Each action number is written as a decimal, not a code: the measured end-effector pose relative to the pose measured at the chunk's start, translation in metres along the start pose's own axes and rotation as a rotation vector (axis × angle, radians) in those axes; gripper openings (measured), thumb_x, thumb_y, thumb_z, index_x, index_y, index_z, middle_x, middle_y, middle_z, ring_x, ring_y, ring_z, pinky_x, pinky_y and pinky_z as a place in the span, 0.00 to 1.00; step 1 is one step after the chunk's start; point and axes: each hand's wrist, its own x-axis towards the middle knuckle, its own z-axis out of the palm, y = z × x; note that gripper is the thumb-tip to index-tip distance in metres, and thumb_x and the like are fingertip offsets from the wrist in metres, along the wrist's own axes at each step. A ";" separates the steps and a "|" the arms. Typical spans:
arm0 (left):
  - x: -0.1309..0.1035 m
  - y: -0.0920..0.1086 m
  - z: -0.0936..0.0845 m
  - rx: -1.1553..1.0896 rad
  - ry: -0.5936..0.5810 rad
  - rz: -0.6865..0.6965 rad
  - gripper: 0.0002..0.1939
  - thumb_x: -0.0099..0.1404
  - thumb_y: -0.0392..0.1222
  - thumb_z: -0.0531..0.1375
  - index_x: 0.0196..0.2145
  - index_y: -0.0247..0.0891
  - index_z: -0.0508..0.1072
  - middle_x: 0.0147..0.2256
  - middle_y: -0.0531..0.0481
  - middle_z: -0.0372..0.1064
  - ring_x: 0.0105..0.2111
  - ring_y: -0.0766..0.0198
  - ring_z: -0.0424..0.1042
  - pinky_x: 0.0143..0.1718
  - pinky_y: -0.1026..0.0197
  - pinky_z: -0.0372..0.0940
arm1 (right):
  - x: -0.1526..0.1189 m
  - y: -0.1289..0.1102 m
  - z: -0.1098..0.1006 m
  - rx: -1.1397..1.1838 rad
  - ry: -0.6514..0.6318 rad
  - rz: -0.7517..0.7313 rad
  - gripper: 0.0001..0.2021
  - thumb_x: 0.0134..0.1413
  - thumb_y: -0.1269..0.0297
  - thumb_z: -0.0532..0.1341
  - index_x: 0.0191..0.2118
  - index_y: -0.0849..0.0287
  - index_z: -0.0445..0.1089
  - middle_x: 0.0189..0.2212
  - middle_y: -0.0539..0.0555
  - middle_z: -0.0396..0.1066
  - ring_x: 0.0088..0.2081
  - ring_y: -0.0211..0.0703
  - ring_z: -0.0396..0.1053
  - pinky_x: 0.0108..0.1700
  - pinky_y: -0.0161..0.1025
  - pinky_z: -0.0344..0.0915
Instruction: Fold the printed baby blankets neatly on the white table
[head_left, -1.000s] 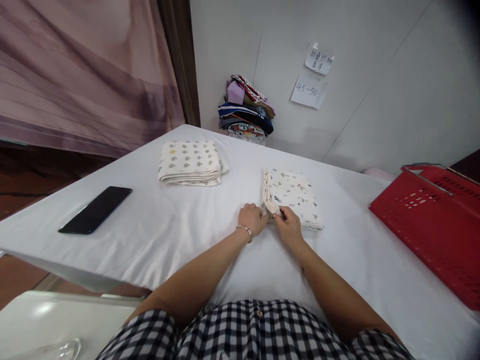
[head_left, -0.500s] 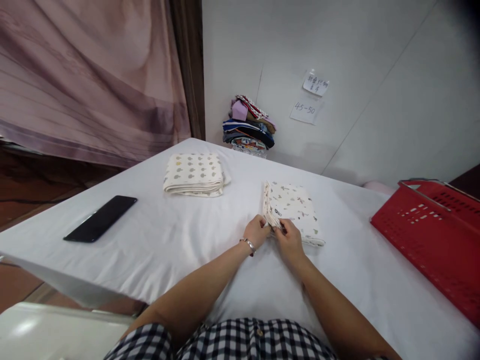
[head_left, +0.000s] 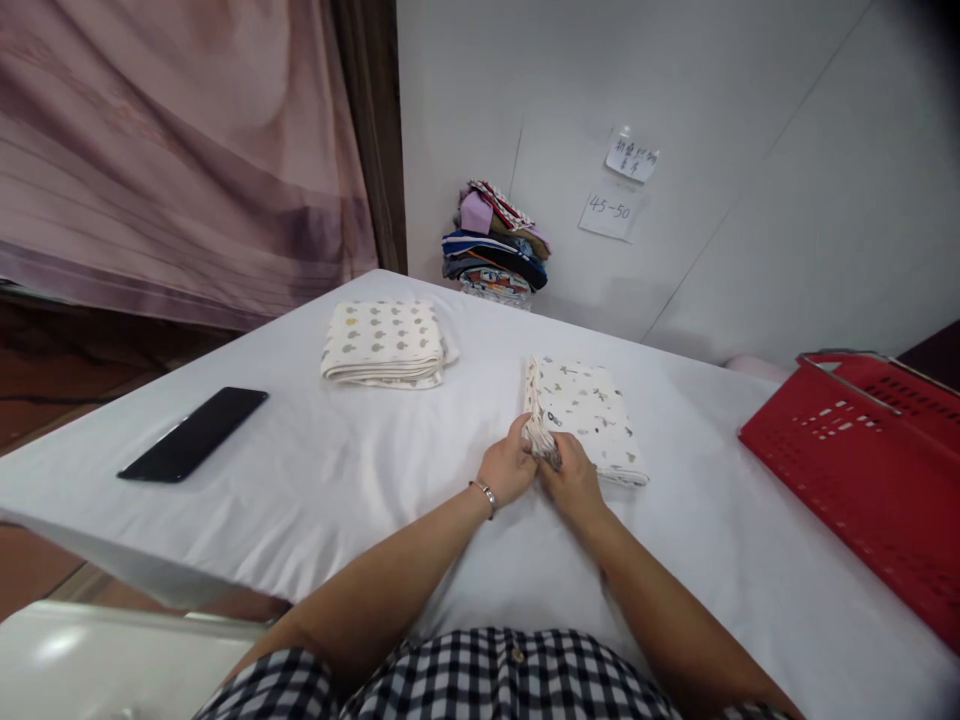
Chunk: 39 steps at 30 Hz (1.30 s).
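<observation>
Cream printed cloth (head_left: 589, 412), folded, both hands (head_left: 573, 482) gripping

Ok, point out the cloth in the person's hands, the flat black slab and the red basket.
Held cloth (head_left: 589, 408): head view, middle of its printed top face.
Black slab (head_left: 195, 436): head view, middle of its dark upper face.
Red basket (head_left: 847, 470): head view, its outer side wall.

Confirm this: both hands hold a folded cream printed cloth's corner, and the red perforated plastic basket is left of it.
Wrong side: the head view shows the basket right of the cloth. The left hand and right hand do hold its corner.
</observation>
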 end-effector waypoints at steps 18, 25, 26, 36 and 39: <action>0.020 0.005 0.008 0.212 -0.003 -0.218 0.08 0.55 0.44 0.59 0.23 0.38 0.66 0.29 0.47 0.70 0.35 0.57 0.69 0.36 0.60 0.62 | 0.025 0.014 -0.028 0.079 -0.058 0.064 0.13 0.47 0.66 0.55 0.40 0.58 0.68 0.33 0.52 0.70 0.33 0.42 0.65 0.35 0.37 0.62; 0.019 0.002 0.012 -0.457 0.019 -0.490 0.07 0.53 0.34 0.59 0.26 0.38 0.61 0.21 0.58 0.64 0.24 0.67 0.69 0.25 0.66 0.63 | 0.019 0.001 -0.025 -0.256 -0.180 -0.124 0.14 0.50 0.72 0.52 0.43 0.56 0.66 0.39 0.55 0.69 0.41 0.46 0.65 0.39 0.40 0.61; 0.018 0.001 0.013 -0.500 0.043 -0.471 0.07 0.53 0.32 0.58 0.27 0.38 0.61 0.22 0.58 0.64 0.24 0.68 0.69 0.25 0.67 0.64 | 0.018 -0.001 -0.024 -0.289 -0.194 -0.143 0.14 0.50 0.72 0.52 0.43 0.56 0.66 0.39 0.56 0.69 0.41 0.47 0.64 0.38 0.40 0.61; 0.009 0.000 0.005 -0.482 0.061 -0.404 0.13 0.54 0.31 0.56 0.38 0.39 0.61 0.18 0.60 0.64 0.20 0.68 0.68 0.26 0.66 0.64 | 0.013 -0.012 -0.014 -0.455 -0.219 -0.158 0.12 0.49 0.76 0.53 0.39 0.57 0.66 0.36 0.57 0.68 0.38 0.48 0.63 0.34 0.40 0.58; 0.009 -0.001 0.003 -0.578 0.058 -0.447 0.12 0.57 0.37 0.58 0.39 0.39 0.60 0.19 0.59 0.65 0.22 0.67 0.70 0.26 0.65 0.66 | 0.010 -0.015 -0.008 -0.463 -0.223 -0.165 0.12 0.49 0.77 0.52 0.38 0.57 0.66 0.35 0.57 0.67 0.36 0.48 0.62 0.34 0.40 0.58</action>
